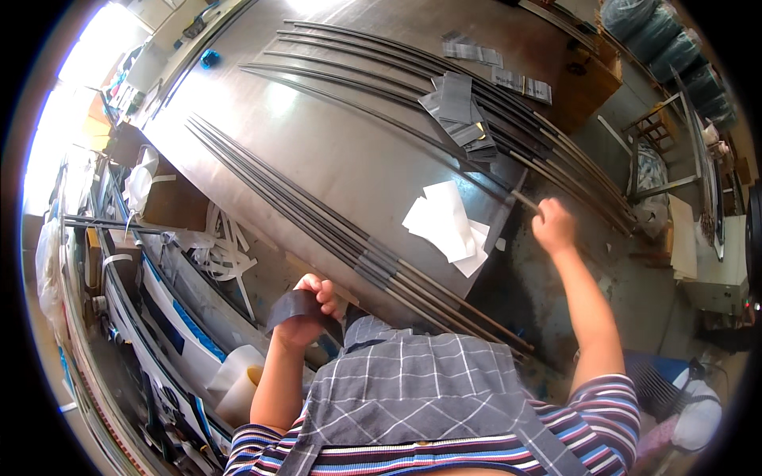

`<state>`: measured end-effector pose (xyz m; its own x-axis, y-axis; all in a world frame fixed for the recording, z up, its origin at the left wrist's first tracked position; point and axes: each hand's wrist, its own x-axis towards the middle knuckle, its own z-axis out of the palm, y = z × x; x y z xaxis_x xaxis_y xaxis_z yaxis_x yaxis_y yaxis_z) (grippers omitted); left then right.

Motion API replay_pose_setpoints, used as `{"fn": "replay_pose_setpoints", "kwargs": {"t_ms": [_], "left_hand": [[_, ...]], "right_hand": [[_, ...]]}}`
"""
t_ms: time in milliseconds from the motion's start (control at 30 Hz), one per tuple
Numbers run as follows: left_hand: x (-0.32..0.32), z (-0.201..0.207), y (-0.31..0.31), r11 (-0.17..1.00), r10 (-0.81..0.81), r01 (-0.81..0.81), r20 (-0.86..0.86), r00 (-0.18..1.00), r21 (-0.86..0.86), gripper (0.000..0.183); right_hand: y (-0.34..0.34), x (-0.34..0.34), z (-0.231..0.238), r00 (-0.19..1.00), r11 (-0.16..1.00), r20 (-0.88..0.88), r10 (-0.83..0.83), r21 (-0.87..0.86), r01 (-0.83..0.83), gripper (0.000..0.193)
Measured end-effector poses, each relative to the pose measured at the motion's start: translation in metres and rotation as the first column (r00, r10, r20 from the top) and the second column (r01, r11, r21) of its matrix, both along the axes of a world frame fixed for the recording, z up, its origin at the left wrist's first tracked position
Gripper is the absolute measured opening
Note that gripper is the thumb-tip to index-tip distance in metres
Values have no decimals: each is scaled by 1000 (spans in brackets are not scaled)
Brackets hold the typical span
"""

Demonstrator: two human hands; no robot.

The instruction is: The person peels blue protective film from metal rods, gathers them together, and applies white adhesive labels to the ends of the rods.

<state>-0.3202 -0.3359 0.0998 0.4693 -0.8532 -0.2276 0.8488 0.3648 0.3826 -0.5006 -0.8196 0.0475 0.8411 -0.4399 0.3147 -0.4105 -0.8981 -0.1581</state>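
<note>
My right hand (553, 226) is closed round the tan end of a long thin rod (444, 151) that lies across the metal table. In my left hand (317, 289), held low beside my apron, is a dark grey strip (294, 308), partly covering the palm. More dark rods with tan ends lie in a bundle (365, 47) at the far side. Several grey flat pieces (456, 99) are piled over them. A second bundle of rods (278, 186) lies along the near edge, with grey wraps (375, 268) round it near its tan ends.
White paper sheets (448, 222) lie on the metal table (341, 151) near its right edge. A wooden box (583, 83) stands beyond the rods. Racks of long strips (175, 309) and a cardboard box (178, 194) crowd the left. A wooden stool (655, 131) is at the right.
</note>
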Motion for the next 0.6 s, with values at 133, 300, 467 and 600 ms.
{"fn": "replay_pose_setpoints", "kwargs": {"t_ms": [133,300,467,600], "left_hand": [[-2,-12,-4,985,-67,42,142,988,169,24],[-4,-24,-21,989,-109,93,152,982,112,13],[-9,-7,-28,947,-196,144,165,966,287,13],[-16,-12,-36,882,-109,-34,274,956,471,34]], "right_hand": [[71,-2,10,998,961,23,57,271,-61,16],[127,0,33,996,842,-58,74,538,-31,25],[162,-1,45,966,612,-224,131,785,100,35],[172,-6,41,947,551,-279,160,821,149,41]]}}
